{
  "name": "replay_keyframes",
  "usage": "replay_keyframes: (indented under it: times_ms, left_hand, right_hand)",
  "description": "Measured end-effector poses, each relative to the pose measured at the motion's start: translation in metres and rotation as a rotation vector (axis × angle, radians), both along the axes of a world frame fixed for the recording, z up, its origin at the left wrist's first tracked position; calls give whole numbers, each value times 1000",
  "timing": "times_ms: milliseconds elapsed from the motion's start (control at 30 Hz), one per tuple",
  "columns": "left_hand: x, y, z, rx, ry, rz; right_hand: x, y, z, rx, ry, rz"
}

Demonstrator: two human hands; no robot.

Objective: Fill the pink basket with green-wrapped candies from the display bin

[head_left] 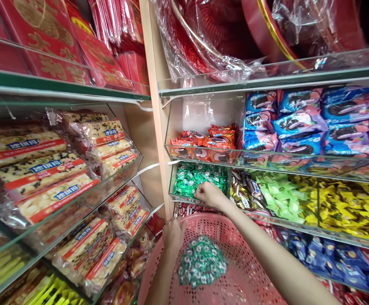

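My left hand (172, 235) grips the far rim of a pink perforated plastic basket (235, 271) held in front of the shelves. A heap of small green-wrapped candies (201, 262) lies in the basket's bottom. My right hand (209, 194) reaches into a clear bin of the same green candies (197, 178), fingers curled down onto them at the bin's front edge; what they pinch is hidden.
Clear bins to the right hold brown, light green and yellow sweets (346, 207). Above are red snack packs (210, 142) and blue cookie packs (302, 123). Left shelves carry wrapped nougat bars (44, 173). Red gift items fill the top shelves.
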State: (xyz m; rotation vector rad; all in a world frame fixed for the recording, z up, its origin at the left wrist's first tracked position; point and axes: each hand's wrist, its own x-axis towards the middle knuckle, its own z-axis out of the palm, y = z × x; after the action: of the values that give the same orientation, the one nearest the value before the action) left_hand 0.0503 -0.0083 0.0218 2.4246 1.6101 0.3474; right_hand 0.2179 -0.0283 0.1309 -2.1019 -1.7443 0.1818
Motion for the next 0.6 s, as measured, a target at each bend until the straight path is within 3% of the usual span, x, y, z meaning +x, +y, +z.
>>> replay_keyframes:
  times_ms: [267,600]
  left_hand:
    - [-1,1,-3,-19,-14,3]
    - [0,3,-5,-3,13,2]
  right_hand:
    - [6,-5,1,112,0,-13]
    - [-1,-2,0,-14,-80,-21]
